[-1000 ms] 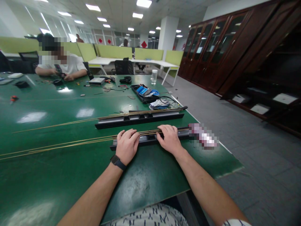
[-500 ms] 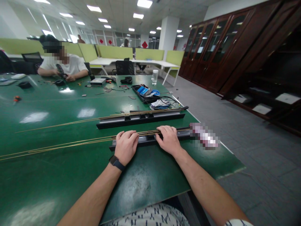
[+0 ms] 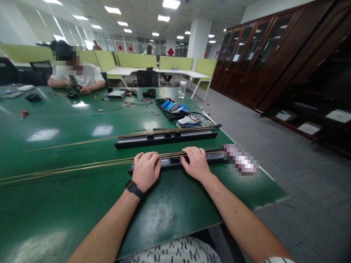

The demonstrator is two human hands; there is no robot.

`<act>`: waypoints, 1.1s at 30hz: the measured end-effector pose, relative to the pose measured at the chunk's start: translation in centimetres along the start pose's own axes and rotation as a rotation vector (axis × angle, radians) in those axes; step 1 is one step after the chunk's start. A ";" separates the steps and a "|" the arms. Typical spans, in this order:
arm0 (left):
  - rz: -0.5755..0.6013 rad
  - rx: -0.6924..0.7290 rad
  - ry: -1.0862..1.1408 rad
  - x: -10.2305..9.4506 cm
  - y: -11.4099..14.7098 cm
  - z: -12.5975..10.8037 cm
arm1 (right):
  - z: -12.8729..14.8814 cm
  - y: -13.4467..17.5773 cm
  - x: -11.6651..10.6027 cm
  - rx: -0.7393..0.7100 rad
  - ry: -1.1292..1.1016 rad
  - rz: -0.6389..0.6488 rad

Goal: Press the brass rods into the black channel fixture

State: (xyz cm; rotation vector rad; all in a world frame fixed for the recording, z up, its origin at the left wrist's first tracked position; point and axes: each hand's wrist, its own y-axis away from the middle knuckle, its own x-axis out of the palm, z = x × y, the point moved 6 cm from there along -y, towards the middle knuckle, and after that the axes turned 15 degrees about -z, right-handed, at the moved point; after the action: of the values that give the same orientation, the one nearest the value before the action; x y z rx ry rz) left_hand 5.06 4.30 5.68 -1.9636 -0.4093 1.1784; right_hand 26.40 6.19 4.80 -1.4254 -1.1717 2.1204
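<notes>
A long black channel-shaped bar (image 3: 170, 167) lies on the green table in front of me. Thin brass-coloured rods (image 3: 90, 167) run along its top and stick out far to the left. My left hand (image 3: 146, 167) is curled over the bar near its left end, with a dark watch on the wrist. Over the bar's middle, my right hand (image 3: 195, 162) is closed with its thumb on the near side. The fingertips of both hands are hidden behind the bar and rods. A second black bar (image 3: 167, 140) with similar rods (image 3: 82, 142) lies parallel, just beyond.
A blurred pinkish object (image 3: 241, 159) lies at the bar's right end, near the table's edge. Further back are gloves (image 3: 189, 120), a black tray (image 3: 171, 116) with blue items, and a glass (image 3: 182, 90). Across the green table (image 3: 68, 204) sits another person (image 3: 76, 73) holding a dark object.
The view has shifted slightly, so the background sits a little further right. Both hands stay in place on the near bar.
</notes>
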 end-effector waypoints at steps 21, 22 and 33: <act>-0.016 -0.035 0.033 -0.4 0.2 0.6 | -3.5 -0.3 -1.7 0.160 0.107 -0.097; -0.014 -0.035 0.033 -0.4 0.2 0.6 | -3.8 -0.3 -1.7 0.188 0.126 -0.106; -0.010 -0.032 0.022 -0.2 0.3 0.7 | -3.0 -0.1 -0.8 0.146 0.025 -0.147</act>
State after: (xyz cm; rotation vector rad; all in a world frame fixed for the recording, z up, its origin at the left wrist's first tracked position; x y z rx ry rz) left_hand 4.37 4.31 5.43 -1.9982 -0.4278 1.1493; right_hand 29.44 7.05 4.89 -1.2588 -1.0549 2.0361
